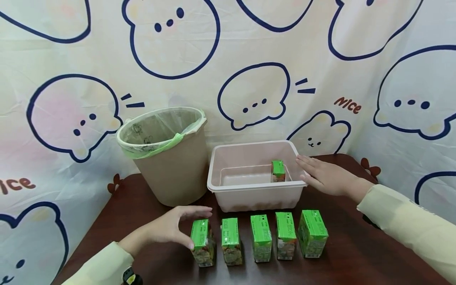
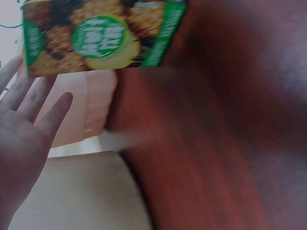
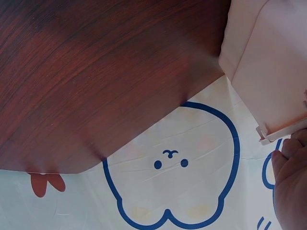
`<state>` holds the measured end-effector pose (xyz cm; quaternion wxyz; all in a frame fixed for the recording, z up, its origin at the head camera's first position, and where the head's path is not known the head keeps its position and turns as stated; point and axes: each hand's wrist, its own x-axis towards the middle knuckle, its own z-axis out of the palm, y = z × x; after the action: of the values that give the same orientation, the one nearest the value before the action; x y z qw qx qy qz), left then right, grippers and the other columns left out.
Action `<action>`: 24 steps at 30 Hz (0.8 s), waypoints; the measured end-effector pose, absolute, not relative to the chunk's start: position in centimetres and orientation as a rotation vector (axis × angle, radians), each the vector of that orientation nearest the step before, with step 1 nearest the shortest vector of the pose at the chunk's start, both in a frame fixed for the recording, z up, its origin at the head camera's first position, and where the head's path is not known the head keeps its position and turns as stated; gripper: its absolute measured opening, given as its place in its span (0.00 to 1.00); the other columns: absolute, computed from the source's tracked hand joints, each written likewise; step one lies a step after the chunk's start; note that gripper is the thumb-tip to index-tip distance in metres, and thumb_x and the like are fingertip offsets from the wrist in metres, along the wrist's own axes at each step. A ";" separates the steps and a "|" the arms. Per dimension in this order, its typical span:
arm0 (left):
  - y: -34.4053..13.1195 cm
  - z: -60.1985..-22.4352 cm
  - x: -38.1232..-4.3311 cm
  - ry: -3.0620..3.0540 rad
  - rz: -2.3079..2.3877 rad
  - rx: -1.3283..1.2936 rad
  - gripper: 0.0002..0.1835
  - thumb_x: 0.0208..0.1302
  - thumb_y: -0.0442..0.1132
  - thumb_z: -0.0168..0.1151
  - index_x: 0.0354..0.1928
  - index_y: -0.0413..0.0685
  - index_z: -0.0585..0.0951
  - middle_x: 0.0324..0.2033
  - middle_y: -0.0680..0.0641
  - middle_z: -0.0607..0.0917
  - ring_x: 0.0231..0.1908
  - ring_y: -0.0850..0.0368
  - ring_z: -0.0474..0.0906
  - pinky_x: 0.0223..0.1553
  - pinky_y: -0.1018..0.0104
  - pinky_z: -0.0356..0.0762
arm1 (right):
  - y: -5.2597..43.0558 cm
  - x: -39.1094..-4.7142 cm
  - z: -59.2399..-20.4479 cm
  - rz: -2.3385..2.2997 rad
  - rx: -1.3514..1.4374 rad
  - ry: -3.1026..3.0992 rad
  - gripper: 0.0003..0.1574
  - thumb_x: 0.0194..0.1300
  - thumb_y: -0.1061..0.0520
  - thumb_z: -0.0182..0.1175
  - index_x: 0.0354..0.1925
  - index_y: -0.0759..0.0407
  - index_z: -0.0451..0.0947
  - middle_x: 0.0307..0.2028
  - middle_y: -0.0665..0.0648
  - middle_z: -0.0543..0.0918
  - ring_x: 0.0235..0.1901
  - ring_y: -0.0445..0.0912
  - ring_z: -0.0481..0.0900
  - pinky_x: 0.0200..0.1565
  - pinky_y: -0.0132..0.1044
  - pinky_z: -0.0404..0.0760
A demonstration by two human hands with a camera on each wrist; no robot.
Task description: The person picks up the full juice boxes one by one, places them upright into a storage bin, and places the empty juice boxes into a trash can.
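Five small cartons with green tops stand in a row on the table, so several are before me. My left hand (image 1: 167,227) is at the leftmost carton (image 1: 204,249), thumb by its near left edge and fingers extended past its far side. In the left wrist view this carton (image 2: 100,36) shows a printed food picture and a round green label, with the fingers (image 2: 33,98) fairly straight beside it. My right hand (image 1: 325,174) rests with straight fingers on the right rim of a pale pink plastic bin (image 1: 256,186). Inside that bin stands another green-topped carton (image 1: 278,170).
A beige trash bin (image 1: 174,170) with a green-edged liner stands left of the pink bin. More cartons, such as the rightmost carton (image 1: 312,233), stand in front of it. Behind the dark wooden table (image 1: 117,221) hangs a cartoon-printed cloth (image 1: 249,47).
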<state>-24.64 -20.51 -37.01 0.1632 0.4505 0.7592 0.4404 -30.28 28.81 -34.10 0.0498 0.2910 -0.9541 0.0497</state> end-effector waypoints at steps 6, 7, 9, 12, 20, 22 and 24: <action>-20.5 -38.4 -23.9 2.244 1.157 1.225 0.47 0.45 0.41 0.80 0.69 0.56 0.68 0.62 0.54 0.75 0.64 0.55 0.67 0.63 0.61 0.64 | 28.7 -30.1 -33.9 0.166 0.894 -2.905 0.43 0.74 0.38 0.44 0.75 0.61 0.51 0.74 0.62 0.52 0.71 0.61 0.52 0.66 0.61 0.56; -20.5 -38.6 -23.8 2.247 1.155 1.208 0.47 0.45 0.41 0.80 0.69 0.57 0.68 0.62 0.55 0.75 0.64 0.55 0.67 0.63 0.60 0.64 | 28.7 -30.1 -33.9 0.166 0.896 -2.907 0.44 0.74 0.37 0.43 0.75 0.62 0.51 0.74 0.63 0.52 0.71 0.61 0.52 0.65 0.61 0.56; -20.4 -38.9 -23.6 2.252 1.158 1.199 0.46 0.46 0.41 0.80 0.69 0.58 0.68 0.62 0.55 0.74 0.63 0.55 0.68 0.61 0.58 0.66 | 28.7 -30.0 -33.9 0.165 0.897 -2.910 0.44 0.74 0.36 0.42 0.75 0.62 0.51 0.74 0.63 0.52 0.71 0.62 0.52 0.65 0.61 0.56; -20.2 -39.4 -23.5 2.252 1.209 1.189 0.41 0.49 0.41 0.78 0.66 0.58 0.70 0.60 0.55 0.76 0.60 0.55 0.71 0.60 0.58 0.68 | 28.7 -30.0 -33.8 0.167 0.893 -2.914 0.44 0.75 0.36 0.42 0.75 0.62 0.50 0.74 0.63 0.52 0.71 0.61 0.52 0.66 0.61 0.56; -19.7 -39.8 -23.1 2.262 1.330 1.245 0.34 0.51 0.38 0.75 0.62 0.52 0.74 0.54 0.52 0.80 0.53 0.53 0.77 0.54 0.64 0.73 | 28.6 -29.9 -33.7 0.180 0.893 -2.919 0.44 0.75 0.37 0.42 0.75 0.62 0.50 0.74 0.63 0.52 0.71 0.61 0.51 0.66 0.61 0.56; -19.7 -39.5 -23.1 2.273 1.336 1.239 0.34 0.51 0.38 0.75 0.62 0.52 0.74 0.54 0.52 0.80 0.53 0.53 0.77 0.54 0.64 0.73 | 28.6 -29.8 -33.6 0.181 0.891 -2.921 0.44 0.75 0.36 0.42 0.75 0.62 0.50 0.74 0.63 0.52 0.71 0.61 0.51 0.65 0.61 0.56; -19.8 -39.0 -23.2 2.283 1.340 1.240 0.34 0.52 0.38 0.75 0.62 0.52 0.74 0.54 0.51 0.80 0.53 0.53 0.76 0.54 0.63 0.73 | 28.5 -29.8 -33.6 0.176 0.891 -2.923 0.44 0.75 0.36 0.42 0.75 0.62 0.50 0.74 0.63 0.52 0.71 0.61 0.51 0.65 0.61 0.56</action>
<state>-23.21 -19.78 -39.00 0.1090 0.4217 0.7763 0.4556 -29.76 28.53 -33.58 0.0405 0.2908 -0.9542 0.0574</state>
